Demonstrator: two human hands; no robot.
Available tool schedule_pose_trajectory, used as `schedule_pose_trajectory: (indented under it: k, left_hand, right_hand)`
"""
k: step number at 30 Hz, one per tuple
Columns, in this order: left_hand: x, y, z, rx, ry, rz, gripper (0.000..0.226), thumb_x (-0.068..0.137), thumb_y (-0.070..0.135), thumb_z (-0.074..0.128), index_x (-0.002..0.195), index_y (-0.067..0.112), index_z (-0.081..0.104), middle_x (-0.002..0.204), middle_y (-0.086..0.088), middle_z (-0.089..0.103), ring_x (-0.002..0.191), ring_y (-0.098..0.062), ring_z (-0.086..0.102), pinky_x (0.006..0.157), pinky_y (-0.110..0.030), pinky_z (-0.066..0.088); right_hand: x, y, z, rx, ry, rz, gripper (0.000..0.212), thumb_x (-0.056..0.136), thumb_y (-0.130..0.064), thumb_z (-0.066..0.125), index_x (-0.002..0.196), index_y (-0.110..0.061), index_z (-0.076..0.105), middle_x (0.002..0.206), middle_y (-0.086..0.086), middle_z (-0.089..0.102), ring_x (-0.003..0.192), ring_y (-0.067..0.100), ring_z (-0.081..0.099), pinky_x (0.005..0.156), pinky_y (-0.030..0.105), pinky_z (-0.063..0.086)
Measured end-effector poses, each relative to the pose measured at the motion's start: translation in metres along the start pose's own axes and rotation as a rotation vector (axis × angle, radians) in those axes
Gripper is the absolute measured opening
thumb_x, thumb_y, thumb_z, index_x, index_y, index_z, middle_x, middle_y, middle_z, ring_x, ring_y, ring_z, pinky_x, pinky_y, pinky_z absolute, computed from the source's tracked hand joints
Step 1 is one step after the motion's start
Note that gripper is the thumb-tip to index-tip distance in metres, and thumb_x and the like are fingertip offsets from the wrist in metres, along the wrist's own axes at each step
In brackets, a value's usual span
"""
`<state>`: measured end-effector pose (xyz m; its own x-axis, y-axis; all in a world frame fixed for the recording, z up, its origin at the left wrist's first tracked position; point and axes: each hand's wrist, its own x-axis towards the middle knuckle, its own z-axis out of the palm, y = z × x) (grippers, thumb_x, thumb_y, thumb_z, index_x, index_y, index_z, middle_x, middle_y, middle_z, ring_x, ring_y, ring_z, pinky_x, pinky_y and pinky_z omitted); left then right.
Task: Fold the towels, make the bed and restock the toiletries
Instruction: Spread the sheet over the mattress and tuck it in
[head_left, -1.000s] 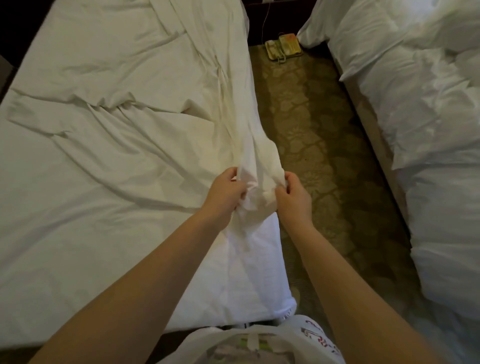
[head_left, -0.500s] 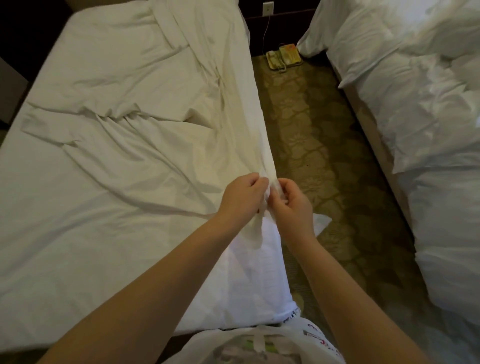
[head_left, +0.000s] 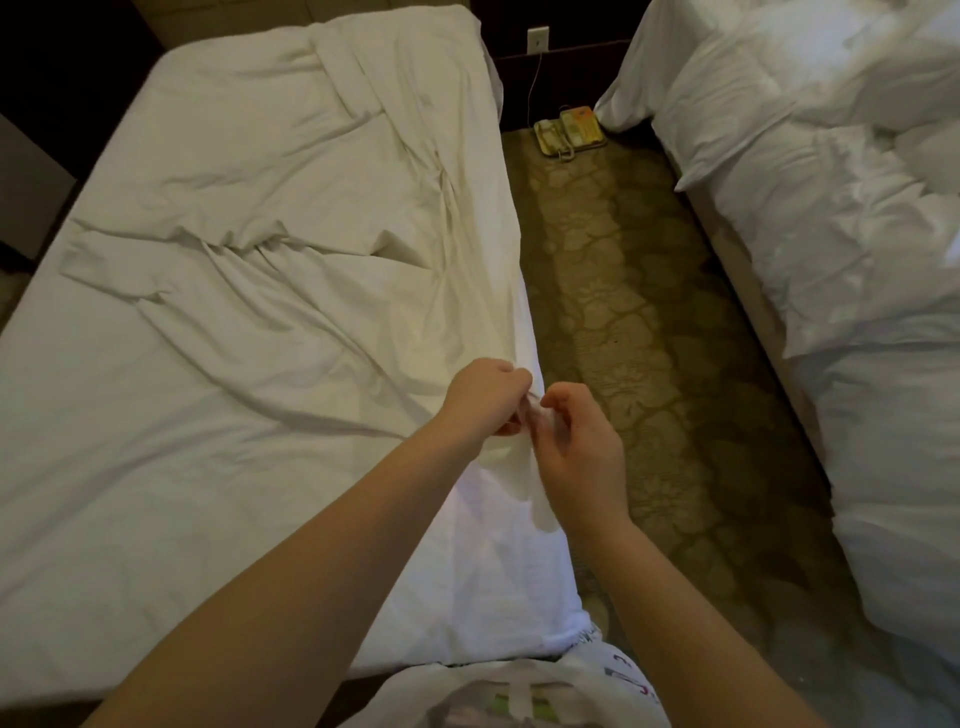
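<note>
Our left hand (head_left: 485, 397) has its fingers curled tight, pinching a bunched fold of the white sheet (head_left: 270, 291) right at the long edge of the bed (head_left: 519, 597). Our right hand (head_left: 579, 452) sits just beside it, at four o'clock from the left. Its fingers and thumb hook inward on the same gather of cloth. The spot where the two hands meet is blurred, so we cannot make out the exact pinch. A loose flap of the sheet hangs below the hands toward six o'clock, over the side of the bed.

From the hands toward ten o'clock the sheet spreads across the mattress, rumpled. Long creases run out to nine and eleven o'clock, and a thick ridge of folds leads up to twelve.

At two o'clock lies the patterned carpet (head_left: 639, 322) of the aisle. At its far end, about one o'clock, a telephone (head_left: 569, 130) rests on the floor below a wall socket (head_left: 537, 39). Beyond the aisle, from one to four o'clock, a second bed (head_left: 753, 312) carries a crumpled white duvet (head_left: 857, 218). At six o'clock, close to us, we see what looks like a white printed bag (head_left: 519, 691).
</note>
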<state>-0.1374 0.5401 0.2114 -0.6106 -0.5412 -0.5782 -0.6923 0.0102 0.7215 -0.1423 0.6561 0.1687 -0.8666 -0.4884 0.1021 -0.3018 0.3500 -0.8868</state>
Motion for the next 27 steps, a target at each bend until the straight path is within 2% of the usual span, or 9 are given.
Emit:
schedule_pose_trajectory:
  k: [2,5,8,11,14,18,20,24,27]
  left_hand:
    - [0.002,0.003,-0.002,0.049,0.011,0.034,0.021,0.087,0.009,0.046,0.068,0.006,0.054,0.068,-0.014,0.057,0.060,-0.023,0.056,0.069,-0.034,0.055]
    - [0.004,0.007,-0.002,0.079,-0.002,0.023,0.021,0.089,0.006,0.046,0.072,0.003,0.058,0.066,-0.014,0.058,0.056,-0.023,0.056,0.070,-0.036,0.056]
    - [0.005,0.019,-0.001,-0.052,-0.009,-0.058,0.023,0.092,0.005,0.047,0.071,0.003,0.056,0.055,-0.010,0.057,0.044,-0.016,0.055,0.054,-0.025,0.052]
    - [0.003,0.030,0.002,-0.224,-0.041,-0.097,0.021,0.093,0.002,0.046,0.073,0.001,0.053,0.039,-0.005,0.056,0.035,-0.011,0.055,0.046,-0.021,0.052]
    - [0.000,0.036,0.006,-0.359,-0.089,-0.076,0.017,0.094,0.001,0.044,0.079,-0.001,0.052,0.040,-0.005,0.058,0.037,-0.009,0.058,0.045,-0.020,0.053]
    - [-0.003,0.046,0.008,-0.409,-0.125,-0.060,0.014,0.096,0.002,0.041,0.087,-0.001,0.051,0.047,-0.009,0.062,0.041,-0.011,0.061,0.047,-0.020,0.054]
    - [-0.004,0.050,0.009,-0.461,-0.138,-0.023,0.015,0.096,0.000,0.040,0.086,0.000,0.050,0.053,-0.012,0.062,0.043,-0.012,0.062,0.048,-0.021,0.055]
    - [-0.004,0.048,0.007,-0.403,-0.146,0.095,0.019,0.095,0.001,0.043,0.076,0.006,0.048,0.066,-0.013,0.059,0.048,-0.012,0.061,0.048,-0.021,0.052]
    - [-0.003,0.042,0.002,-0.286,-0.104,0.130,0.018,0.092,0.004,0.046,0.075,0.006,0.050,0.067,-0.009,0.057,0.050,-0.011,0.054,0.047,-0.018,0.045]
  right_hand:
    - [-0.001,0.009,0.000,-0.156,0.071,-0.143,0.010,0.089,-0.004,0.059,0.087,-0.013,0.064,0.080,-0.010,0.053,0.064,0.003,0.048,0.054,0.010,0.037]
    - [-0.004,0.018,-0.001,-0.282,0.115,-0.244,0.011,0.084,-0.004,0.060,0.088,-0.003,0.070,0.082,0.004,0.062,0.066,0.008,0.050,0.051,0.020,0.045]
    - [-0.008,0.022,-0.002,-0.299,0.062,-0.133,0.025,0.087,-0.029,0.062,0.099,-0.010,0.070,0.091,0.001,0.065,0.071,0.010,0.053,0.058,0.022,0.043]
    - [-0.008,0.023,0.000,-0.343,0.064,-0.041,0.050,0.084,-0.056,0.055,0.111,-0.015,0.064,0.103,-0.003,0.062,0.087,0.012,0.058,0.074,0.030,0.043]
    - [0.003,0.020,0.001,-0.323,0.122,0.067,0.043,0.085,-0.046,0.064,0.114,-0.015,0.059,0.108,-0.002,0.058,0.093,0.010,0.052,0.089,0.035,0.040]
    - [0.017,0.013,-0.001,-0.307,0.170,0.008,0.021,0.097,-0.027,0.051,0.101,-0.011,0.064,0.082,-0.004,0.053,0.072,0.011,0.048,0.079,0.039,0.047]
    - [0.018,0.014,-0.004,-0.185,0.117,0.026,0.023,0.099,-0.023,0.046,0.094,-0.009,0.063,0.079,-0.005,0.050,0.067,0.013,0.050,0.070,0.034,0.049]
    - [0.016,0.009,-0.008,0.061,0.070,0.007,0.024,0.095,-0.022,0.053,0.072,-0.020,0.056,0.072,-0.013,0.050,0.065,0.002,0.050,0.059,0.011,0.038]
    - [0.025,0.000,-0.009,0.202,0.127,0.033,0.028,0.092,-0.023,0.058,0.064,-0.030,0.055,0.068,-0.010,0.054,0.066,0.004,0.051,0.059,0.014,0.039]
